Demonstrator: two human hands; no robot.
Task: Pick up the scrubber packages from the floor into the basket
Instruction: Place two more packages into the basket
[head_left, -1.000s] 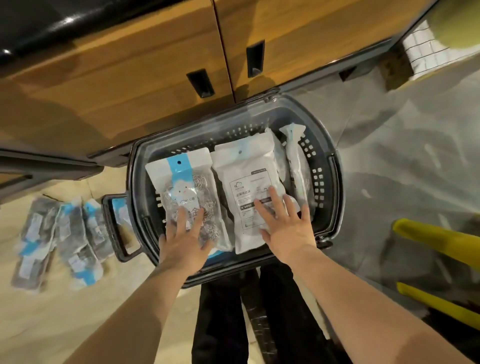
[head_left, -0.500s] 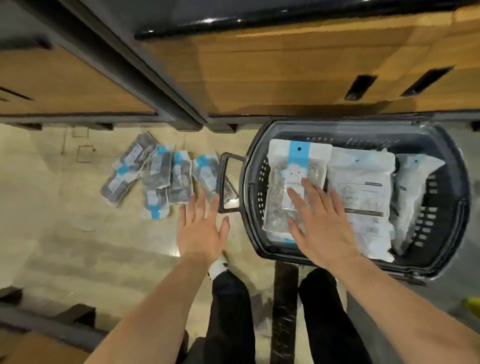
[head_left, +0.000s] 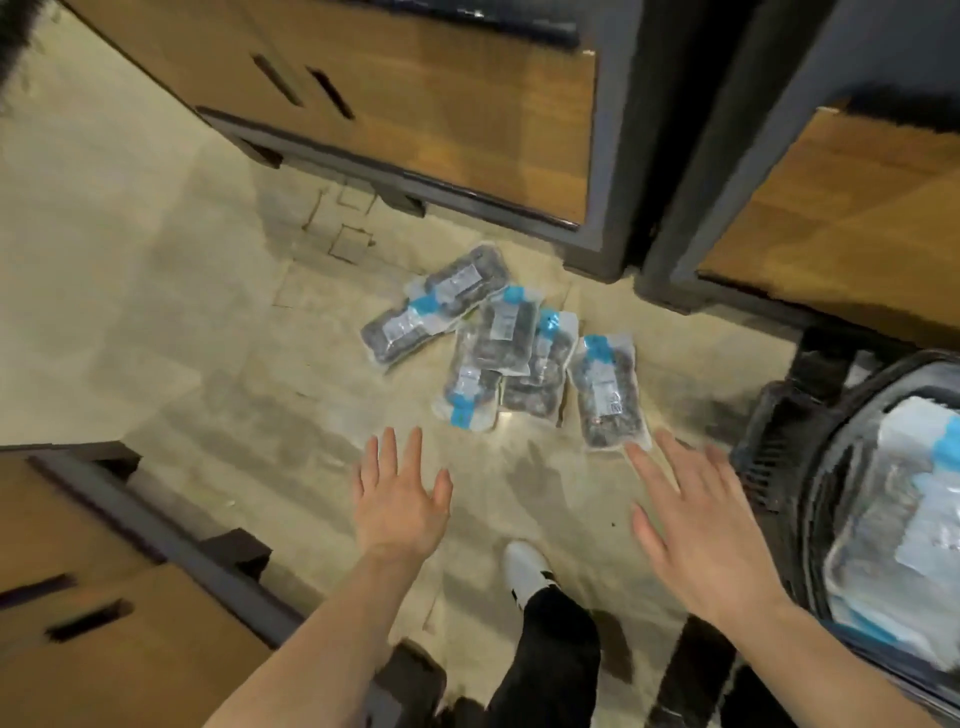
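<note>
our arms: bare, no sleeves | our left hand (head_left: 397, 506), right hand (head_left: 704, 540): no rings | our trousers (head_left: 550, 660): black | our shoe (head_left: 527, 569): white, black stripes

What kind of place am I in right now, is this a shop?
Probably a shop aisle. Identical sealed scrubber packages lie on the floor, a shopping basket on the right already holds more, and wooden display cabinets with dark frames stand on several sides.

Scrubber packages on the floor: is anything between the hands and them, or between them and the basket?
Nothing visible blocks either. Both the left hand and the right hand are open and empty, with only bare floor before the scrubber packages. The basket sits open just right of the pile.
</note>
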